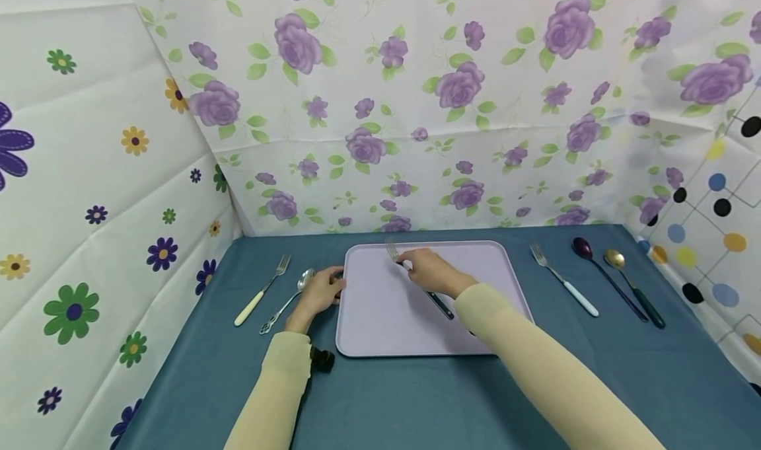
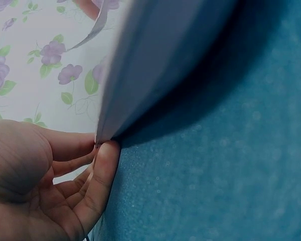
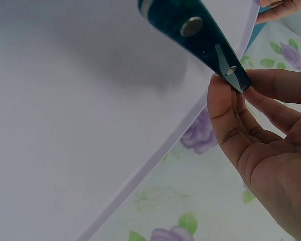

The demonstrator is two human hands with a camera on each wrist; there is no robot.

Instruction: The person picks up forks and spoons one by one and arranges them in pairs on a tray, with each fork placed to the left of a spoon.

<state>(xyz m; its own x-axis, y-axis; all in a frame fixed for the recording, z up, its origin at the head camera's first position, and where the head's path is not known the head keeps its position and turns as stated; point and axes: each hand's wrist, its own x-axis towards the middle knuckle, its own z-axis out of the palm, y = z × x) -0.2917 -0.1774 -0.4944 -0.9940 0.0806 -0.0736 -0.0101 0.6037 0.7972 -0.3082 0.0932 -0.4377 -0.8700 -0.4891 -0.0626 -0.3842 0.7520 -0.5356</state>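
Observation:
A lilac rectangular tray [image 1: 380, 328] lies on the blue cloth, and my left hand [image 1: 321, 291] is at its left rim. In the left wrist view, the thumb and fingers [image 2: 106, 163] of that hand pinch the tray's edge [image 2: 135, 75]. Over the tray, my right hand [image 1: 436, 271] pinches a fork [image 1: 441, 304] with a dark green handle, tines toward the back. The right wrist view shows the riveted fork handle [image 3: 190, 30] between thumb and fingers; the tines are out of sight there. Whether the fork touches the tray I cannot tell.
Left of the tray lie a cream-handled fork [image 1: 258, 298] and a silver spoon [image 1: 285, 313], partly behind the left hand. To the right are a white-handled fork [image 1: 571, 288], a dark purple spoon [image 1: 606, 275] and a green-handled gold spoon [image 1: 639, 295]. Patterned cloths [image 1: 368, 186] surround the table.

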